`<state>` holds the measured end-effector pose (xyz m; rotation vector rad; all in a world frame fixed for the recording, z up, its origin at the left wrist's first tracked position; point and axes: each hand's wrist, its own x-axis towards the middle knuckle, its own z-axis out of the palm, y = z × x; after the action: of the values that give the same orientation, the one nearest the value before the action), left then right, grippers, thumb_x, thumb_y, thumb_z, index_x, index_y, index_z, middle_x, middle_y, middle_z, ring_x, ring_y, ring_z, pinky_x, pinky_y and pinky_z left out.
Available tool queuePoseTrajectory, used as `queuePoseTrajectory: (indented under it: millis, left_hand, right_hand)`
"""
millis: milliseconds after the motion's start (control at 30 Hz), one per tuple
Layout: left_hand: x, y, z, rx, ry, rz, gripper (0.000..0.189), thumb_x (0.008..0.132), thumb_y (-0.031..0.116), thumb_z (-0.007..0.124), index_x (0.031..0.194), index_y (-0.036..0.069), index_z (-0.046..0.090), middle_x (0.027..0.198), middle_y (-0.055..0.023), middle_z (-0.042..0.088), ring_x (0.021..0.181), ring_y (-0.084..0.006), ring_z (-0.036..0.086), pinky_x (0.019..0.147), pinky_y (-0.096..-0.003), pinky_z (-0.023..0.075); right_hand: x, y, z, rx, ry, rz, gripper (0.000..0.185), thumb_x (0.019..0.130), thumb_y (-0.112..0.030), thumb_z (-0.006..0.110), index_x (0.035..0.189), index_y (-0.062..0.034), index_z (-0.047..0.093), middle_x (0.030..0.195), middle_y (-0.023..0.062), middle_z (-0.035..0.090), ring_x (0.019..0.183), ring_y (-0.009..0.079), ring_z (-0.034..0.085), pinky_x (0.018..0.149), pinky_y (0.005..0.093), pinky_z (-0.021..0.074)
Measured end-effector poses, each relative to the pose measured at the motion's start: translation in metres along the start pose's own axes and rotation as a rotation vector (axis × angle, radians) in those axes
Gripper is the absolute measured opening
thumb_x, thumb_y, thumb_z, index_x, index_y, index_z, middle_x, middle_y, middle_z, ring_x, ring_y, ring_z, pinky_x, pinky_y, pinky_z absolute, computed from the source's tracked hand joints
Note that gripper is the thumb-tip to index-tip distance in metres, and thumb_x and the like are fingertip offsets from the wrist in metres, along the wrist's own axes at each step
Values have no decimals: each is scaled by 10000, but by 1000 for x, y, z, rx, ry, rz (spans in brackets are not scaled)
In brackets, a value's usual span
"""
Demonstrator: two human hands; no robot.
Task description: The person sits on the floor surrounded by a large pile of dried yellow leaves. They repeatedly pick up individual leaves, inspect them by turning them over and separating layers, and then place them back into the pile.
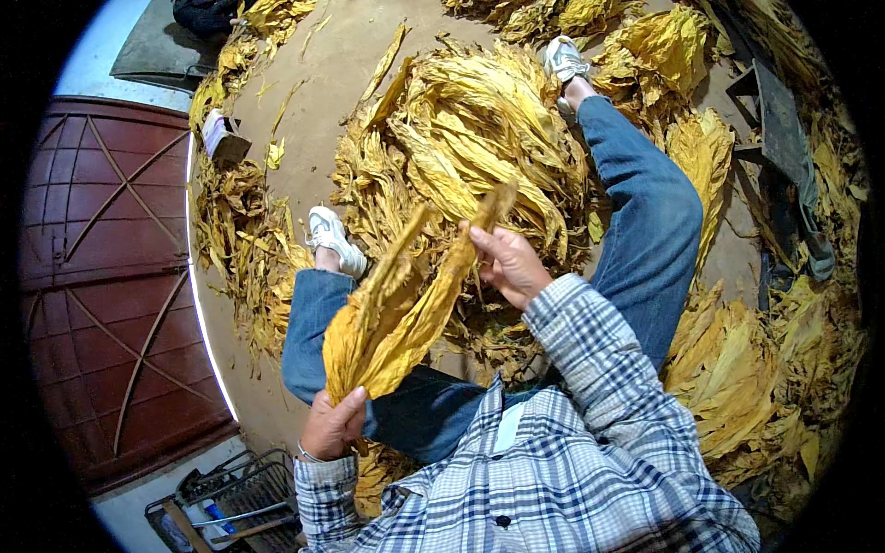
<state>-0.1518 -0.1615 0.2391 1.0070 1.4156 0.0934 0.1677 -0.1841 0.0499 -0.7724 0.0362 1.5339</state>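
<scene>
My left hand (334,423) grips the gathered lower ends of a few dried yellow-brown leaves (404,345), which look like cured tobacco. They fan out upward over my knee. My right hand (510,263) pinches the upper part of one of these leaves between thumb and fingers. Another leaf in the bunch sticks up on the left with its tip free. Beyond both hands, a large heap of the same yellow leaves (477,138) lies on the floor between my feet. My right forearm and the held leaves hide part of the heap's near side.
More leaf piles lie at the right (733,373) and along the left (249,242). A dark red metal door (124,290) stands at the left. Below it sits a black wire basket (256,491) holding items. A small wooden stool (771,114) is at the right. Someone's dark clothing (204,15) shows at top left.
</scene>
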Motion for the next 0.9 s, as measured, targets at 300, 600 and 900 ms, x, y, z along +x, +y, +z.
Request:
queuePoseTrajectory:
  millis: [300,600,900]
  left_hand:
    - [5,-39,-5,-171,-115,-166,165,994,234,601,913,114,522,560,40,402,430,-57,315,396,-239,235]
    - [13,-38,1,-132,-127,-174,157,1001,238,590,954,103,525,563,46,410,431,-56,321,395,-241,244]
    - [13,-45,7,-130,-141,-160,163,983,226,621,920,94,548,581,50,434,444,-49,332,403,-237,246]
  right_hand:
    - [18,-24,-31,96,222,-93,196,913,-272,730,859,-135,601,740,-55,604,565,36,444,454,221,342]
    - [20,-33,-34,282,130,-195,229,1015,-204,562,1082,9,615,822,9,631,603,39,478,458,154,400]
    - [16,-50,-52,59,200,-215,319,1030,-271,531,1145,10,630,640,-54,478,537,50,426,471,187,371]
